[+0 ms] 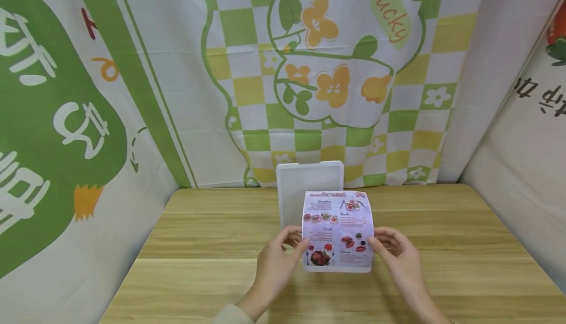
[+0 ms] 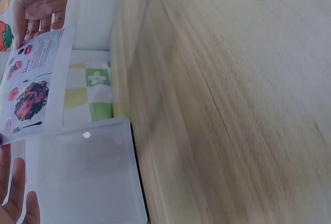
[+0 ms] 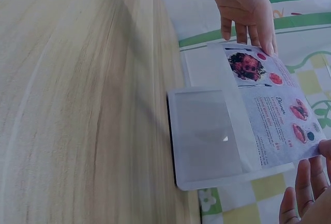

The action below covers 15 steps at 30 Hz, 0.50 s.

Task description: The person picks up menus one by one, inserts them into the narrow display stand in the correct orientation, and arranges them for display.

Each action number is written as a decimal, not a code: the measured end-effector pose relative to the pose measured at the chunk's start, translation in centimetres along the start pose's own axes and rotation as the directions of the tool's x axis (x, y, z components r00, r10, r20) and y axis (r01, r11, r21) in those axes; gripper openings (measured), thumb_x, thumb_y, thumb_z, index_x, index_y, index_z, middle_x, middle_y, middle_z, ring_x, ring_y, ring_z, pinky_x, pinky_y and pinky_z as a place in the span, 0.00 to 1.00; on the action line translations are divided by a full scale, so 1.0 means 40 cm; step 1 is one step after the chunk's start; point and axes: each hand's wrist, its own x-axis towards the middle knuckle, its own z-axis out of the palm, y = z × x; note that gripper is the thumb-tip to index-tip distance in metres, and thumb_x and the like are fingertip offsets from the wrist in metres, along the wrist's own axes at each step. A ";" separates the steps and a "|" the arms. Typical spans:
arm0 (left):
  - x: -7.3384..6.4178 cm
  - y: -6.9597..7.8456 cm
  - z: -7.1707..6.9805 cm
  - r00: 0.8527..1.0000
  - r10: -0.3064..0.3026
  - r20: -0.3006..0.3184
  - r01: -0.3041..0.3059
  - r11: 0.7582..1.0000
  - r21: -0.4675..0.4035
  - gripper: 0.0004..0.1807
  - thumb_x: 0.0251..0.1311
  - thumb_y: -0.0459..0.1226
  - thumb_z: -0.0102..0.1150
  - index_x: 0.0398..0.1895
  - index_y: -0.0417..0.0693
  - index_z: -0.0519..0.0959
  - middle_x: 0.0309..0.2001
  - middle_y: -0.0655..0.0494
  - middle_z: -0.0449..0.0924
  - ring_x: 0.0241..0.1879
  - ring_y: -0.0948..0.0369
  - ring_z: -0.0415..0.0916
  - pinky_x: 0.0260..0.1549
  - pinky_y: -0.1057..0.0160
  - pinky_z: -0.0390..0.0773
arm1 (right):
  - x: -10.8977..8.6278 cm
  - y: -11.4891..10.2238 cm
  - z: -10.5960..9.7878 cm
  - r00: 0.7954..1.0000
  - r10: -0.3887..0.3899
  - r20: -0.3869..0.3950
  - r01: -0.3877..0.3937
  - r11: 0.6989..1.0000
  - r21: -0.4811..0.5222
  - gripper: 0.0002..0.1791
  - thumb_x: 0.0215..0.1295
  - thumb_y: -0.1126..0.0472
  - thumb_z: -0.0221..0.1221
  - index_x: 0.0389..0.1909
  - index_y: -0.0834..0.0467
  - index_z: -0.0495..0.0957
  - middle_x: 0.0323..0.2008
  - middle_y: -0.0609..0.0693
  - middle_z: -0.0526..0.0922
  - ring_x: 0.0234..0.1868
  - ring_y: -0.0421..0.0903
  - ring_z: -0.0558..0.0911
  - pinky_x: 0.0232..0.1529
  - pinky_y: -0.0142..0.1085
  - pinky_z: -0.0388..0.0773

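Clearly two hands share one printed menu sheet point(image 1: 337, 235), the left hand point(image 1: 275, 261) and the right hand point(image 1: 401, 261) each pinching a side edge, thumbs in front and fingers bent behind, so it hangs raised over the table point(image 1: 212, 260). Just behind it stands one white framed board point(image 1: 310, 176), partly hidden. Wood spreads sideways past both hands, leaving room toward the table's edges, with printed cloth point(image 1: 243, 29) on three sides.
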 end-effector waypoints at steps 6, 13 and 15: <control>-0.002 -0.004 -0.028 1.000 0.019 -0.011 -0.018 0.999 0.042 0.14 0.60 0.49 0.66 0.46 0.58 0.81 0.34 0.73 0.81 0.37 0.68 0.78 0.42 0.58 0.77 | 0.005 -0.011 0.015 1.000 0.002 0.023 -0.002 1.000 0.018 0.14 0.61 0.69 0.66 0.47 0.70 0.78 0.33 0.41 0.84 0.35 0.35 0.81 0.40 0.27 0.79; 0.004 0.003 -0.057 0.998 0.058 -0.033 -0.055 0.995 0.089 0.13 0.60 0.46 0.68 0.46 0.57 0.81 0.33 0.72 0.82 0.36 0.68 0.78 0.40 0.57 0.78 | 0.015 -0.032 0.029 0.999 -0.016 0.050 0.014 0.999 0.030 0.15 0.62 0.67 0.67 0.47 0.68 0.78 0.36 0.45 0.85 0.36 0.37 0.81 0.41 0.27 0.79; 0.007 0.008 -0.065 0.996 0.074 -0.043 -0.070 0.993 0.098 0.13 0.60 0.45 0.68 0.46 0.56 0.81 0.33 0.71 0.82 0.35 0.69 0.78 0.40 0.58 0.77 | 0.020 -0.040 0.032 0.998 -0.026 0.056 0.024 0.999 0.036 0.14 0.62 0.67 0.67 0.47 0.67 0.78 0.36 0.47 0.85 0.36 0.37 0.81 0.41 0.28 0.78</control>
